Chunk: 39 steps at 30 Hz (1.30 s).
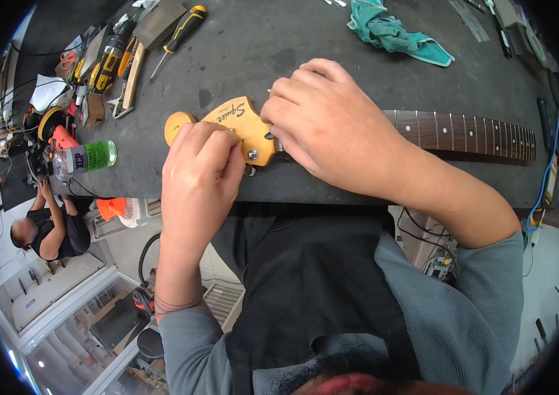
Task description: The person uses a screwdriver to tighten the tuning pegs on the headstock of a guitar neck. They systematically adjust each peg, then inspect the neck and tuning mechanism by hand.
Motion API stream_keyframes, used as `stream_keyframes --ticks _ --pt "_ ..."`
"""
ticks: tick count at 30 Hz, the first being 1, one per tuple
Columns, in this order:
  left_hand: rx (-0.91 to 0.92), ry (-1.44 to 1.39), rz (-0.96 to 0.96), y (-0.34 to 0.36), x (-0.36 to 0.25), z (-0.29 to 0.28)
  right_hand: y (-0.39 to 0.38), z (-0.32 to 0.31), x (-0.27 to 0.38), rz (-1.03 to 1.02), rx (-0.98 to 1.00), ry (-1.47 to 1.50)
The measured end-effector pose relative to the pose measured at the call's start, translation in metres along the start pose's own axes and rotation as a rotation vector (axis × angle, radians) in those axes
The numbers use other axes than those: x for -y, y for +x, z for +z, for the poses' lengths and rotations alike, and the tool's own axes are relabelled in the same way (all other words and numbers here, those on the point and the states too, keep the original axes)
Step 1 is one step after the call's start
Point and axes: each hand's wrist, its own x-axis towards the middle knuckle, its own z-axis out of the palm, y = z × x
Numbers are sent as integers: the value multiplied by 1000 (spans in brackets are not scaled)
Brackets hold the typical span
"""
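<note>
A guitar neck lies across the dark workbench [246, 46]. Its pale wooden headstock [230, 118] points left and its dark fretboard [470, 130] with dot inlays runs to the right. My left hand [202, 168] pinches a small metal tuner part at the headstock's near edge, fingers closed on it. My right hand [329, 122] presses down on the neck where headstock meets fretboard, covering the nut area. What lies under the right palm is hidden.
A black-and-yellow screwdriver [179, 34], a drill and several hand tools [111, 62] crowd the bench's left end. A green spray can [88, 158] lies near the front left edge. A teal rag [394, 33] sits at the back. Another person [46, 227] crouches on the floor, lower left.
</note>
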Motion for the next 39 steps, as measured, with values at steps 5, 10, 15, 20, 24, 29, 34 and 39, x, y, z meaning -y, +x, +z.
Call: stream_keyframes --ticks 5,10,15,20,24,29,34,39 --pt "-15 10 9 0 0 1 0 1 1 2 11 -14" --pt "-12 41 19 0 -3 0 0 1 1 5 5 -3" --pt "6 49 10 2 -3 1 -1 2 0 9 15 -2" --pt "2 56 5 0 -5 0 -1 1 1 10 20 -2" --pt "7 49 3 -1 -5 0 -1 2 1 11 21 6" --pt "-14 3 -16 -4 -4 -1 3 4 2 73 25 145" --pt "-55 32 21 -9 -2 2 16 17 12 114 73 243" --pt "-78 -27 -12 -14 3 4 24 24 15 134 111 247"
